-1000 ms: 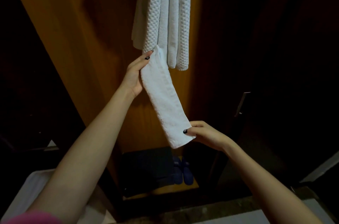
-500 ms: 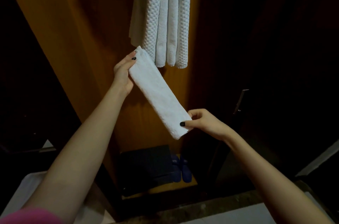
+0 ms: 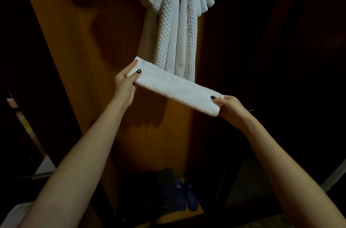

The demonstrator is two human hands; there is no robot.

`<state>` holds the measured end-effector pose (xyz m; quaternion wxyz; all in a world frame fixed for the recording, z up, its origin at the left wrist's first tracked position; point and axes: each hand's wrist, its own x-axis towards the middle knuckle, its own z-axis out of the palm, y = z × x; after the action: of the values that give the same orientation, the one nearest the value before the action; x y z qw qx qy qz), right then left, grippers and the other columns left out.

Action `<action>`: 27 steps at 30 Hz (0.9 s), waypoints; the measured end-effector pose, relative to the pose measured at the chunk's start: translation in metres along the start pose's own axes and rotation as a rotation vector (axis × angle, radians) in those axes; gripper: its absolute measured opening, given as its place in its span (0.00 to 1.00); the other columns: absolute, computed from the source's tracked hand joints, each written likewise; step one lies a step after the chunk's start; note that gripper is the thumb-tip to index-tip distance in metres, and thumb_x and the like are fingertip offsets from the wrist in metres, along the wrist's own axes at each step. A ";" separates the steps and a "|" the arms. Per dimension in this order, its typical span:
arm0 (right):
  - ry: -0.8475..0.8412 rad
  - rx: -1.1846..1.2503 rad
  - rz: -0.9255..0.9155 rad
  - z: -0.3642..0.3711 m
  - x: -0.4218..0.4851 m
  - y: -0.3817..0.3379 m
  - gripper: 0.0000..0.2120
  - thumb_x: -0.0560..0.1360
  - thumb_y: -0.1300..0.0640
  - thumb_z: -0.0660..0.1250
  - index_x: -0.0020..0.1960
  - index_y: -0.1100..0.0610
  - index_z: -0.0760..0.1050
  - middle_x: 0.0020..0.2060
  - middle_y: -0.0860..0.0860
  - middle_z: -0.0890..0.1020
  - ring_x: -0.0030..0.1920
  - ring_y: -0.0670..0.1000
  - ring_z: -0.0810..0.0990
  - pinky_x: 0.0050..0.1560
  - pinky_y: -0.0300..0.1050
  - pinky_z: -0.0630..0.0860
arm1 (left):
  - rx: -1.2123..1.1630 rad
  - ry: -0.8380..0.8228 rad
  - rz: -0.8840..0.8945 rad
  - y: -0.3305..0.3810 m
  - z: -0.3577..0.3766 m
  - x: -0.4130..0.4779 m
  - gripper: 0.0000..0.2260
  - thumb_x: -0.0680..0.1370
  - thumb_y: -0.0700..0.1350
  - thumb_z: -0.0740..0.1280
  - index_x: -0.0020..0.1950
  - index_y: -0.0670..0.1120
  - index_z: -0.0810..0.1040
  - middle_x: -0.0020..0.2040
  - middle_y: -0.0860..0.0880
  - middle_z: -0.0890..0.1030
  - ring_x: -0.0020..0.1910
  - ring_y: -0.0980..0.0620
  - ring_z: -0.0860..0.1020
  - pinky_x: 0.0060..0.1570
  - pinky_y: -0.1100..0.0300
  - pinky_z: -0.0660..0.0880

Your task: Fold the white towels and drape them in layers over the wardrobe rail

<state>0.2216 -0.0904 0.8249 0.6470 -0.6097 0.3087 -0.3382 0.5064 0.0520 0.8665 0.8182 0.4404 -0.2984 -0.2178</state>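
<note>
Folded towel (image 3: 176, 87): swings from a steep slant to a shallow one and now crosses the lower ends of the hanging towels (image 3: 177, 40).
Left hand (image 3: 125, 82): carries its end out to the left.
Right hand (image 3: 231, 108): lifts its end up and rightward.

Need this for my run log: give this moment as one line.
left hand: grips folded towel | right hand: grips folded towel | hung towels: above, behind | step: not yet draped
</note>
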 end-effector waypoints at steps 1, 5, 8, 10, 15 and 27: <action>0.018 0.063 -0.029 0.001 0.004 -0.011 0.08 0.78 0.63 0.65 0.54 0.67 0.77 0.48 0.60 0.81 0.45 0.54 0.81 0.49 0.51 0.78 | 0.015 -0.033 0.018 0.008 0.001 0.002 0.20 0.76 0.28 0.64 0.67 0.41 0.75 0.57 0.49 0.79 0.52 0.56 0.80 0.47 0.65 0.77; 0.133 0.029 -0.198 0.010 0.019 -0.063 0.11 0.80 0.60 0.64 0.60 0.63 0.74 0.50 0.59 0.79 0.42 0.51 0.81 0.40 0.45 0.80 | 0.074 -0.119 0.079 0.044 0.006 0.016 0.16 0.77 0.31 0.65 0.61 0.45 0.78 0.54 0.52 0.80 0.50 0.58 0.80 0.44 0.65 0.77; 0.186 -0.065 -0.386 0.019 0.022 -0.107 0.16 0.78 0.61 0.65 0.61 0.43 0.74 0.58 0.51 0.76 0.44 0.49 0.79 0.37 0.45 0.80 | 0.149 -0.171 0.100 0.075 0.012 0.026 0.12 0.77 0.32 0.65 0.56 0.45 0.79 0.52 0.52 0.80 0.47 0.59 0.79 0.41 0.68 0.76; 0.110 -0.063 -0.452 0.025 0.019 -0.135 0.21 0.79 0.66 0.61 0.59 0.40 0.77 0.59 0.50 0.76 0.44 0.48 0.78 0.39 0.42 0.80 | 0.207 -0.205 0.113 0.095 0.014 0.033 0.10 0.77 0.31 0.65 0.49 0.45 0.81 0.49 0.52 0.80 0.44 0.59 0.78 0.38 0.69 0.75; 0.027 -0.031 -0.473 0.033 0.017 -0.188 0.21 0.77 0.72 0.53 0.50 0.57 0.82 0.59 0.55 0.78 0.53 0.51 0.79 0.40 0.43 0.81 | 0.291 -0.305 0.194 0.147 0.021 0.054 0.12 0.77 0.31 0.65 0.48 0.47 0.82 0.48 0.50 0.80 0.39 0.61 0.78 0.35 0.71 0.73; -0.030 -0.016 -0.669 0.026 0.052 -0.297 0.10 0.77 0.69 0.62 0.54 0.61 0.79 0.51 0.58 0.82 0.48 0.52 0.85 0.43 0.44 0.82 | 0.328 -0.388 0.410 0.231 0.078 0.115 0.12 0.77 0.33 0.67 0.57 0.45 0.82 0.53 0.46 0.82 0.46 0.58 0.81 0.45 0.68 0.78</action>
<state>0.2552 -0.1257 1.1236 0.4997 -0.6874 0.0845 -0.5203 0.5582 0.0543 1.1315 0.6910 0.4473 -0.5625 -0.0775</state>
